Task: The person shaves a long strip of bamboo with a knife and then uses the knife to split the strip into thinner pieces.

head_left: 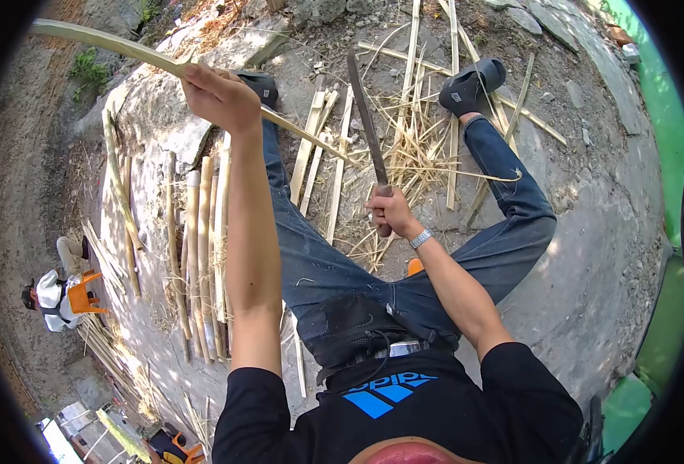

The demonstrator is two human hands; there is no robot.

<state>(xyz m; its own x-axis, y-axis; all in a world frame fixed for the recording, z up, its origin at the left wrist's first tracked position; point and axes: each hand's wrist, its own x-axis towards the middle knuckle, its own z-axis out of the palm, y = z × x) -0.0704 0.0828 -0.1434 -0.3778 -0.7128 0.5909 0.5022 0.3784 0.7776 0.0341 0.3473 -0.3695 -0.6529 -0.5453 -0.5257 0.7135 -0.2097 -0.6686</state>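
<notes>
My left hand (pixel 220 97) is raised, its fingers closed around a long, slender bamboo strip (pixel 110 42). The strip slants from the upper left, behind my forearm, down to the right, where its thin end lies close to the blade of a long knife (pixel 367 116). My right hand (pixel 391 210), with a metal watch on its wrist, grips the knife by its short handle. The dark blade points up and away from me, between my spread legs. Below it on the ground lie curled bamboo shavings (pixel 415 151) and several flat split strips (pixel 340 166).
Round bamboo poles (pixel 203 255) lie in a row left of my leg, with a pile of thin strips (pixel 125 363) beyond. A person (pixel 54 300) sits on an orange chair (pixel 85 294) farther left. A green wall (pixel 663 116) runs along the right.
</notes>
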